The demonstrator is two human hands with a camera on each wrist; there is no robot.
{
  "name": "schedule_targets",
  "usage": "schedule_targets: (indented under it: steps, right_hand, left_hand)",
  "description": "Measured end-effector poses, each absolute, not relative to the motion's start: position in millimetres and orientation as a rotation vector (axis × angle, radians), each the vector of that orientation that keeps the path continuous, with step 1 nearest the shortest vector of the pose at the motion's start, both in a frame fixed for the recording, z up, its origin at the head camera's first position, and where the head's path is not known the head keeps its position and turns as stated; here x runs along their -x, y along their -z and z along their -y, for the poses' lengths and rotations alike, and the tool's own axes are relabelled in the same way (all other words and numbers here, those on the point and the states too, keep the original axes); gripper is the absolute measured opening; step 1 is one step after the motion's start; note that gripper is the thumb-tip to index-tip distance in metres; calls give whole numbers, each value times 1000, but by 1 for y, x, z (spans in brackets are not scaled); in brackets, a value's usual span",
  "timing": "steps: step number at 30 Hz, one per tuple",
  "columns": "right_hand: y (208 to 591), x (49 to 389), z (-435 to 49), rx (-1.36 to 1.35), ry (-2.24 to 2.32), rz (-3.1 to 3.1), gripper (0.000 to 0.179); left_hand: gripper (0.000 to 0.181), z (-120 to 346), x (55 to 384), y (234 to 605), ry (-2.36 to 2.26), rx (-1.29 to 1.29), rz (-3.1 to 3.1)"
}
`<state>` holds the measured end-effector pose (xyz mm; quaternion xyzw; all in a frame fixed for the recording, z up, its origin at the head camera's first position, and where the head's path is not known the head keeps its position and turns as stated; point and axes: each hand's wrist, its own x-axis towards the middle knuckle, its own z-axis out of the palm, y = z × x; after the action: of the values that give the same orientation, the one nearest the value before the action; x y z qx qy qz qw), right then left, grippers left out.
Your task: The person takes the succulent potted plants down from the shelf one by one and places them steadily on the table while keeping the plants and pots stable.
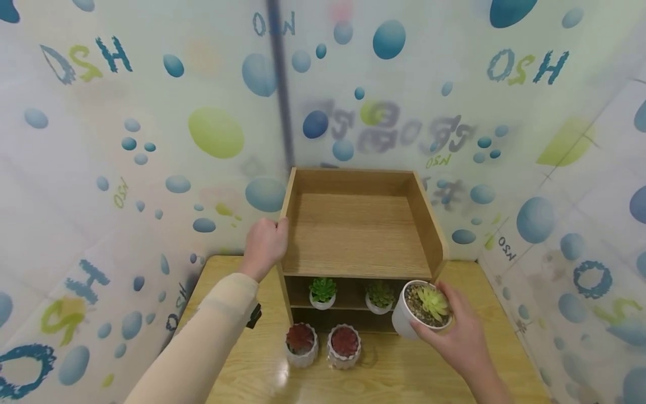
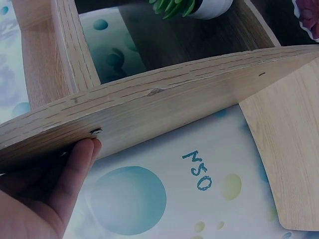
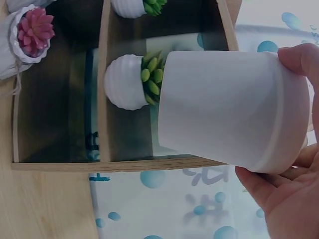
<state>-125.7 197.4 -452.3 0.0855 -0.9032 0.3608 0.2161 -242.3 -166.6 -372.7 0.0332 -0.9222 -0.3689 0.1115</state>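
Observation:
My left hand [image 1: 264, 244] holds the left side panel of a small wooden shelf unit [image 1: 353, 233]. In the left wrist view, fingertips [image 2: 89, 149] touch the panel's outer face by a small hole; the other fingers are partly hidden in shadow. My right hand [image 1: 461, 331] grips a smooth white pot [image 3: 224, 109] by its rim, thumb and fingers on opposite sides. A pale green succulent [image 1: 434, 303] and gravel fill this pot, which tilts in front of the unit's right side. Behind it, a small potted green plant [image 3: 127, 82] sits on the middle shelf.
Another small green plant [image 1: 323, 292] stands left on the middle shelf. Two white pots with red succulents, one left [image 1: 301, 345] and one right [image 1: 344, 347], stand before the unit on the wooden table [image 1: 404, 376]. Patterned walls [image 1: 217, 185] close in behind and at the sides.

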Motion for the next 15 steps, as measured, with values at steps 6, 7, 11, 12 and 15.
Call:
schedule_targets:
  steps: [6, 7, 11, 12, 15]
  right_hand:
    - [461, 125, -197, -229, -1019, 2545, 90]
    - [463, 125, -196, -235, -1024, 2544, 90]
    - [472, 126, -194, -255, -1052, 2539, 92]
    - [474, 126, -194, -257, -1056, 2538, 92]
    - [481, 126, -192, -249, -1065, 2537, 92]
  left_hand:
    - [60, 166, 243, 374, 1065, -94, 2704]
    - [60, 166, 243, 374, 1064, -94, 2703]
    - [60, 166, 242, 373, 1057, -93, 2702]
    - [60, 166, 242, 373, 1056, -92, 2703]
    - [59, 167, 242, 373, 1057, -95, 2707]
